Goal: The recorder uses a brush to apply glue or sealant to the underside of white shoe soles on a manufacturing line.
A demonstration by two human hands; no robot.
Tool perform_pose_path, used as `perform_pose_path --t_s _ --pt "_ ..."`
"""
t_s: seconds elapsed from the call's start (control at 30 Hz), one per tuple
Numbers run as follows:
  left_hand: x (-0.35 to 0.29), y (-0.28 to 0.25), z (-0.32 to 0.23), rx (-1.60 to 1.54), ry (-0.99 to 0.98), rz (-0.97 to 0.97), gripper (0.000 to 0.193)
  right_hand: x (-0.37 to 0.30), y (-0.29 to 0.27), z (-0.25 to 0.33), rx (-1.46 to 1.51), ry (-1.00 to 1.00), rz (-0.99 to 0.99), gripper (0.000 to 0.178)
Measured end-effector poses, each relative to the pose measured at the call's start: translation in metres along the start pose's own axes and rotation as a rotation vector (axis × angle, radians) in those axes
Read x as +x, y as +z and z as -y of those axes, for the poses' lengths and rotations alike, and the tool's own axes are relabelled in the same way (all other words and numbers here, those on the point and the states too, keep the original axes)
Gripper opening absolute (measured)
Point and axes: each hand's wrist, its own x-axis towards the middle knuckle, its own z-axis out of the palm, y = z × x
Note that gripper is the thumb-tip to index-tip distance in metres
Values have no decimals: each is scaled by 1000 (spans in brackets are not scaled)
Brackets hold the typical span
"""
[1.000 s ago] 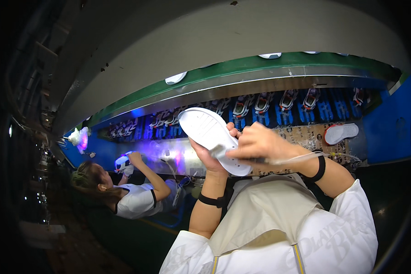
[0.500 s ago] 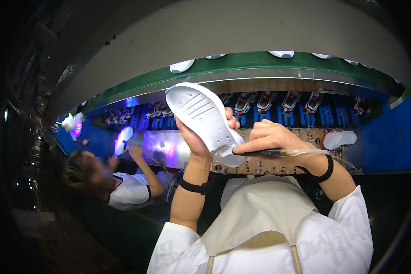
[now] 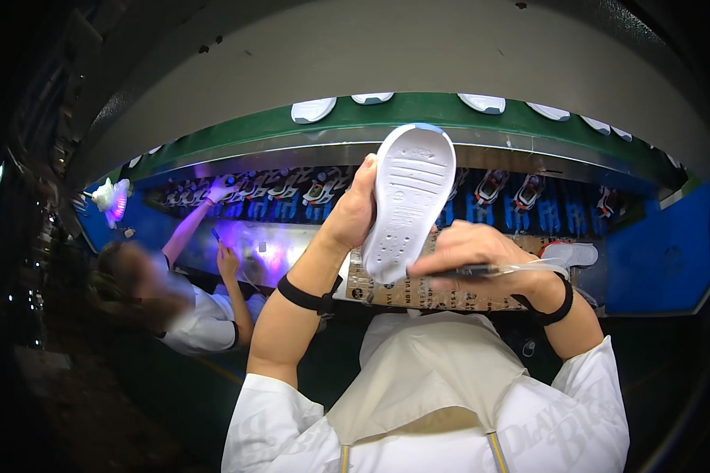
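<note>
My left hand [image 3: 356, 206] grips a white shoe sole [image 3: 412, 193] by its left edge and holds it up, toe end away from me. The sole's face toward me is a shallow hollow with raised cross ribs and small holes near the heel. In my right hand [image 3: 475, 251] is a slim dark brush [image 3: 461, 270] with a clear tube [image 3: 532, 268] running back from it over the wrist. The brush end is at the heel's right rim; blur hides whether it touches. A black band circles each of my wrists.
Ahead, shoe uppers [image 3: 528, 193] stand on a dark-and-blue rack, and white soles [image 3: 481, 103] lie on a green belt [image 3: 418, 106]. Another white sole [image 3: 572, 253] rests on the bench at right. Patterned brown paper [image 3: 481, 296] covers the near bench. A co-worker [image 3: 205, 315] at left reaches under purple light.
The sole has swung more upright and shifted right. My brush has moved from inside the heel to its right rim. The co-worker's arm now stretches to the rack.
</note>
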Motion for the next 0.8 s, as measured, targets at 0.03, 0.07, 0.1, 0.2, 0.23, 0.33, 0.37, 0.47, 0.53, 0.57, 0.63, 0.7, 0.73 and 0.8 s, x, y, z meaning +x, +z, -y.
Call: perform_pose_path --t_s 0.03,0.07,0.1,0.2,0.23,0.33,0.37,0.47,0.53,0.57,0.63,0.7,0.73,0.8 --pt "4 4 0 103 18 -48 81 1 2 -1 -127 31 -60 29" --pt "8 7 -1 205 37 -97 75 1 5 -6 -131 31 -55 29" --pt "9 5 -8 228 -36 -33 68 4 7 -10 -185 -88 2 29" --pt "15 6 -5 433 -193 -77 67 5 -1 -2 -99 -129 184 29" --pt "16 5 -5 431 -189 -78 67 2 3 -5 -35 -87 79 34" --pt "23 9 -12 545 -282 -60 71 1 5 -17 -148 51 -30 38" --pt "26 14 -18 681 -379 -73 74 4 6 -20 -264 -111 21 39" --pt "26 12 -16 831 -453 -105 79 7 4 -6 -162 -149 175 42" --pt "26 10 -18 870 -475 -112 82 3 4 -10 -145 -51 -36 40" --pt "25 8 -19 869 -476 -115 82 1 4 -16 -317 -24 -40 42" --pt "27 4 -19 915 -553 -57 84 6 4 -19 -307 -126 44 37" --pt "24 3 -19 925 -568 -67 85 6 2 -17 -206 -148 227 33" --pt "21 2 -18 935 -579 -82 85 3 3 -19 -203 -146 227 33" --pt "19 -12 -12 889 -577 -61 83 -1 6 -24 -259 31 -71 31"
